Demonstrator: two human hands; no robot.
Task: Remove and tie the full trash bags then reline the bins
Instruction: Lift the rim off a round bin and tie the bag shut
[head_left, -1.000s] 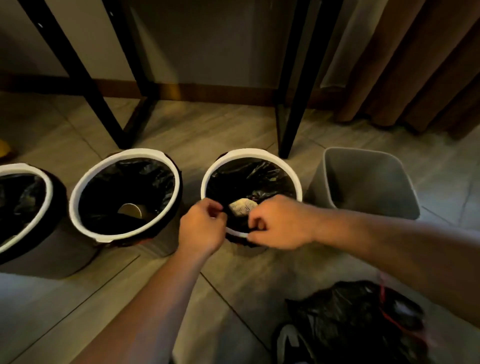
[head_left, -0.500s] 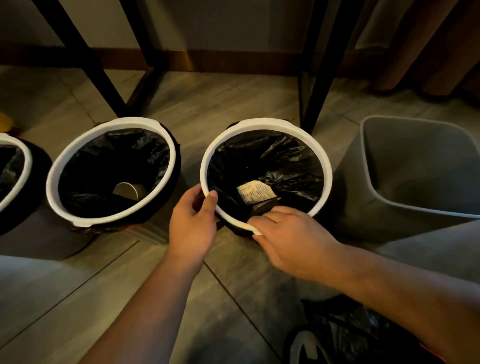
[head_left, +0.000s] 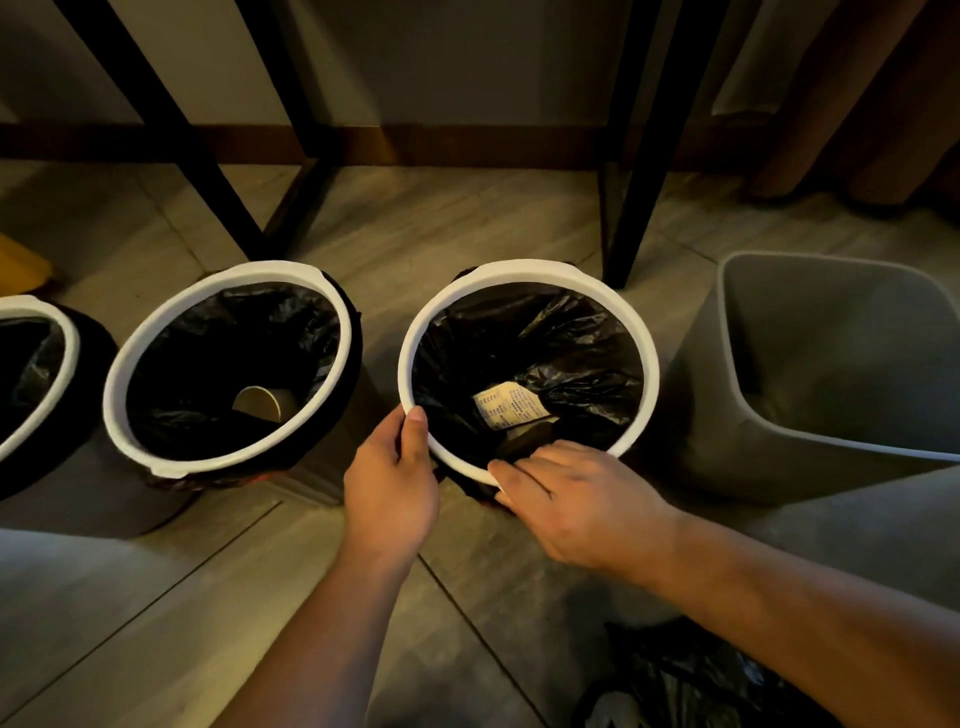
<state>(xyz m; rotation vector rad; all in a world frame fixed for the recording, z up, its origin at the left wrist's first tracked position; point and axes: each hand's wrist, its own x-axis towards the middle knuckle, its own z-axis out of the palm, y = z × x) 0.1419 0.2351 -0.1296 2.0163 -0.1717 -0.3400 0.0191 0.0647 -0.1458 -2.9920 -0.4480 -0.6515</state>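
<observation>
- Black plastic trash bag (head_left: 571, 338) is not yet out. It lines the round bin under the white plastic ring (head_left: 530, 270), mid-view. A printed paper slip (head_left: 511, 408) lies at the bottom of the bag.
- Change: a second ago both hands were bunched together, pinching at the ring's 6 o'clock. Now they are spread along its near arc.
- Left hand (head_left: 389, 483): at the ring's 8 o'clock, thumb hooked over the top and fingers curled beneath on the outside. It grips the ring.
- Right hand (head_left: 582, 499): at 5 to 6 o'clock, fingers nearly straight and laid on the ring's edge, holding nothing that shows. Cannot tell whether the tips hook underneath.
- The ring sits level on the bin.
- Reading: the wider hold looks like set-up to lift the ring off and free the bag's folded-over edge. Pulling the bag out, tying it and relining all remain.
- Nearby: a second ringed bin (head_left: 228, 270) at 9 o'clock holds a paper cup (head_left: 262, 402). A grey square bin (head_left: 727, 364) at 3 o'clock has no liner.
</observation>
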